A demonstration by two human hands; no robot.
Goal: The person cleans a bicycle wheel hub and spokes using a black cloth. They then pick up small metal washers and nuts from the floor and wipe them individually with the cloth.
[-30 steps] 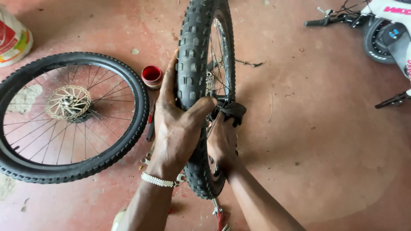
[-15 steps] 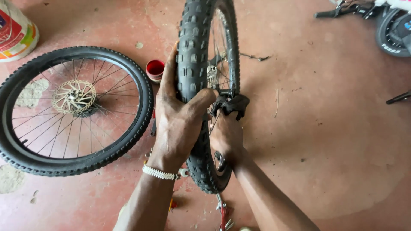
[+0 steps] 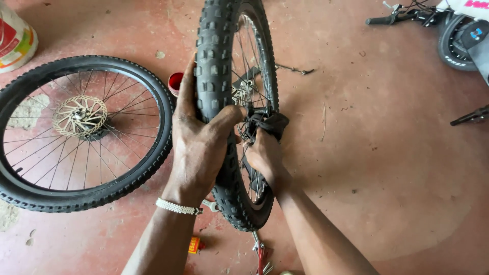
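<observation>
A knobbly black bicycle wheel (image 3: 216, 56) stands upright on its tread in front of me. My left hand (image 3: 198, 142) wraps over the tyre from the left, thumb across the tread, holding it upright. My right hand (image 3: 265, 153) is on the wheel's right side, closed on a black rag (image 3: 270, 122) pressed against the rim and spokes. A bead bracelet sits on my left wrist.
A second wheel (image 3: 127, 173) with a disc rotor lies flat on the red floor at the left. A small red cup (image 3: 175, 81) stands behind it, a white sack (image 3: 18, 40) at top left. A bicycle (image 3: 458, 30) lies at top right. Small tools (image 3: 260, 252) lie near my arms.
My view has shifted a little, so the wheels sit lower and further left in frame. Both hands keep their hold; the right hand with the rag has barely shifted on the rim.
</observation>
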